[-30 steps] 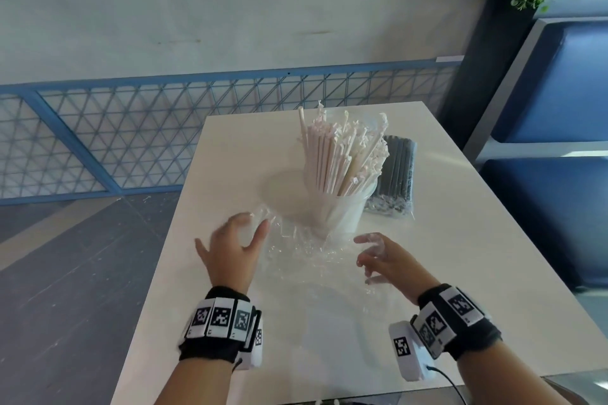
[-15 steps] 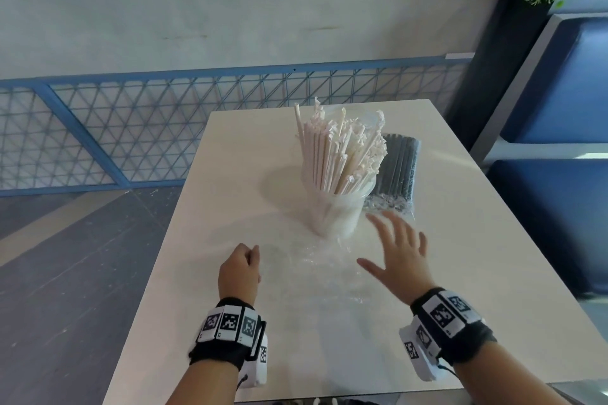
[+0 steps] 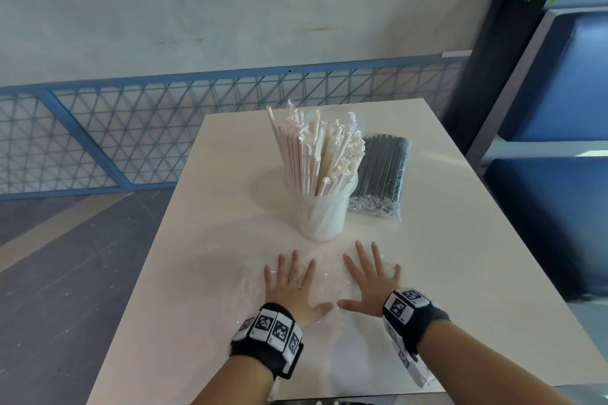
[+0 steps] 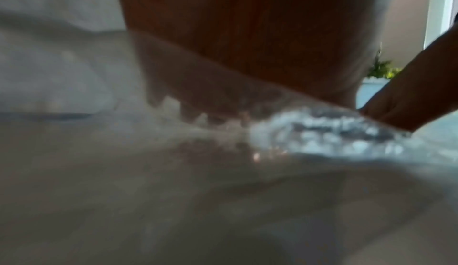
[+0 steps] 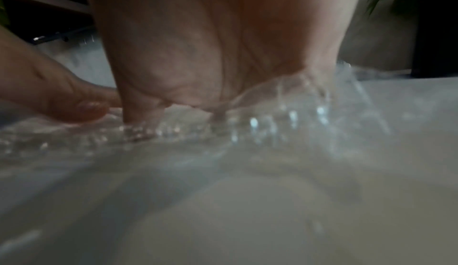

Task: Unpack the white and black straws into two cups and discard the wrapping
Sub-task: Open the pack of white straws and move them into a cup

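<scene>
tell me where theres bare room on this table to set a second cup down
Bare tabletop lies left of the cup of white straws, out to the left edge. Another free patch lies right of the pack of black straws. The near middle is crowded: left hand and right hand press the clear wrapping flat.

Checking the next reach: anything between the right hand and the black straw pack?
Nothing visible. The right hand lies flat on the clear wrapping, and bare table runs from its fingers to the still-sealed black straw pack. The cup of white straws stands to the left of that line.
</scene>
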{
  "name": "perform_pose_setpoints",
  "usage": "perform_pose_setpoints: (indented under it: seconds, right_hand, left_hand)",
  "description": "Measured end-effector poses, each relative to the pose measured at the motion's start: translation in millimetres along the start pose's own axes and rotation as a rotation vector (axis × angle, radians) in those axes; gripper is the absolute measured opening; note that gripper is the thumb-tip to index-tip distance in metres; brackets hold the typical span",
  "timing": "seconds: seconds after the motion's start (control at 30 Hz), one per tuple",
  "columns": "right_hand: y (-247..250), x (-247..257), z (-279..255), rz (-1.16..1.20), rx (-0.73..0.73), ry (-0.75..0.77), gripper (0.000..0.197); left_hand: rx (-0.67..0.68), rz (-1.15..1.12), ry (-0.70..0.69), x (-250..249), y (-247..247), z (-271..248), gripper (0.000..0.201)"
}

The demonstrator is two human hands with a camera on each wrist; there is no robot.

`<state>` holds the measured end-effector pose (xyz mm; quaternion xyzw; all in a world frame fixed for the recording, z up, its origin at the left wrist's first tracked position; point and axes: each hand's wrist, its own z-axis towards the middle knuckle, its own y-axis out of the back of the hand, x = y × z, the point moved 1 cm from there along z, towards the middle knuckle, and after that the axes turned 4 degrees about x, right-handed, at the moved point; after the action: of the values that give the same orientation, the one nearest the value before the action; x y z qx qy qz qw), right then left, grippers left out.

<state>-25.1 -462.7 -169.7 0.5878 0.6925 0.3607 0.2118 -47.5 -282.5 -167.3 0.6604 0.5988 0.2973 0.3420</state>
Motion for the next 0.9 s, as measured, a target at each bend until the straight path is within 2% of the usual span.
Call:
perform_pose_setpoints:
  seconds: [0.1,0.27,0.4,0.53,0.6,0.7,0.77,0.83,0.9]
  right_hand:
    - [-2,-5,0,0.071,0.014,-0.008,0.108]
    - [-3,-21,0,0.190,0.055,-0.047,0.130]
    - [-5,-21,-2,0.224,0.053,-0.052,0.133]
    - [-7,-13,-11,0.255,0.027,-0.066,0.132]
    - [-2,-6,-21,0.272,-0.011,-0.083,0.133]
    - [26,5,-47,0.346,-0.204,-0.056,0.135]
    - [58,8,-64,0.478,-0.446,0.048,0.126]
    - [94,8,-76,0.635,-0.660,0.167,0.120]
    - [124,5,-74,0.761,-0.754,0.221,0.121]
  left_hand:
    - [0.090,-0.010,-0.017,9,-9,4,0.096]
    - [0.084,0.037,-0.085,34,-14,7,0.112]
    - [0.082,0.056,-0.086,48,-10,3,0.109]
    - [0.099,0.113,-0.107,44,10,-4,0.116]
    - [0.031,0.017,-0.117,47,33,-11,0.120]
    - [-0.205,-0.320,-0.104,56,88,-29,0.128]
    - [-0.351,-0.547,-0.174,66,130,-40,0.125]
    - [-0.403,-0.628,-0.224,75,166,-41,0.126]
    - [-0.366,-0.583,-0.234,81,194,-34,0.133]
